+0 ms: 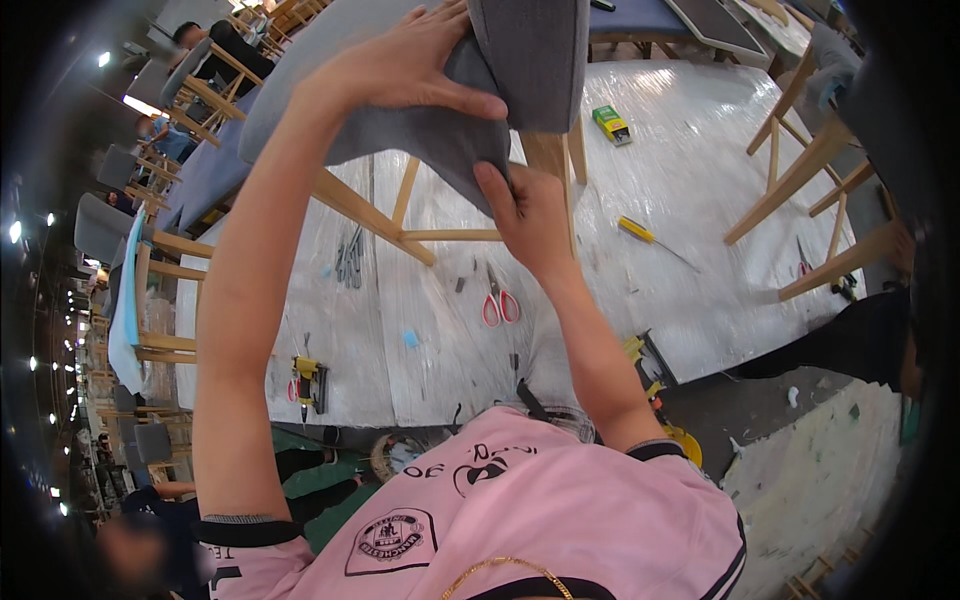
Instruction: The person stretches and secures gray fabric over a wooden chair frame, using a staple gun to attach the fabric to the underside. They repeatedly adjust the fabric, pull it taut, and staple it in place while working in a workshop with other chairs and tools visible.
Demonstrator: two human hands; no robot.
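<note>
A chair with grey upholstery (535, 65) and pale wooden legs (350, 210) stands on the work table before me. My left hand (415, 65) lies on the grey covering with its thumb spread away from the fingers, beside the upright padded part. Lower down and to the right, my right hand (530, 210) pinches the hanging edge of the grey fabric (455, 165) between thumb and fingers. The fabric stretches in a fold between both hands. Part of the right hand's grip is hidden behind the cloth.
Plastic film covers the table (430, 370). On it lie red-handled scissors (500, 305), a yellow-handled screwdriver (640, 231), a green-and-yellow box (611, 125), metal pieces (350, 260) and a staple gun (311, 385). Another chair (815, 170) stands right, near a person's dark-clothed limb (830, 345).
</note>
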